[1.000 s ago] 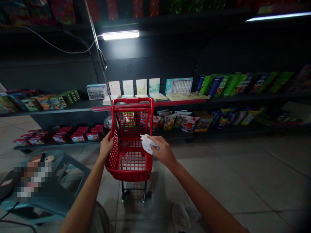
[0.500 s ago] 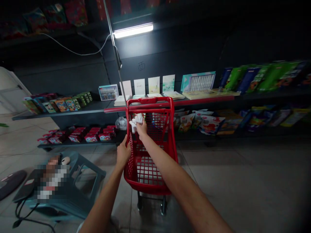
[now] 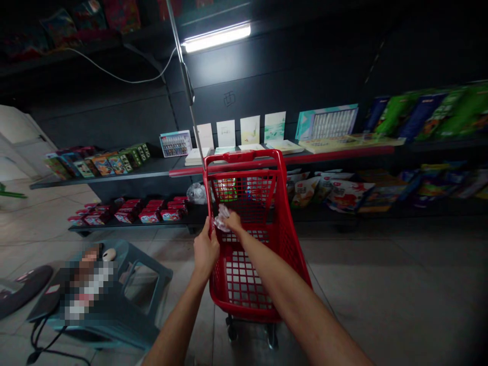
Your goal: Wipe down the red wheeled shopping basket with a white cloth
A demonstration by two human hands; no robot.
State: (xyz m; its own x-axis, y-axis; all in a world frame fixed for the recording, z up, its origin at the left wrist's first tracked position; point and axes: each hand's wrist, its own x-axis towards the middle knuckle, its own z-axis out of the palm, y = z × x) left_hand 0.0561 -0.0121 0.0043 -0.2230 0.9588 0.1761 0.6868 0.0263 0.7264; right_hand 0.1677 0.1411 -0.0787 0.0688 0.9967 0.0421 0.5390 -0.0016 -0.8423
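Observation:
A red plastic shopping cart [image 3: 292, 244] stands in front of me, its basket of open lattice and its wheels on the floor. My left hand [image 3: 206, 250] grips the cart's left rim from outside. Inside the basket, my right hand [image 3: 233, 222] is closed on a crumpled white cloth [image 3: 221, 217], holding it against or close to the left inner wall. A thin metal pole [image 3: 186, 84] rises at the cart's back left corner.
Behind the cart, a shelf [image 3: 343, 152] bears upright books [image 3: 250, 130] and marker sets. Below are snack bags [image 3: 348, 195] and red boxes [image 3: 150, 211]. A blue-grey plastic stool [image 3: 152, 274] with blurred items and black cables stands at left.
My right hand with the cloth has moved down along the basket's left inner wall. The cart appears shifted and slightly turned in view; my left hand stays on its rim.

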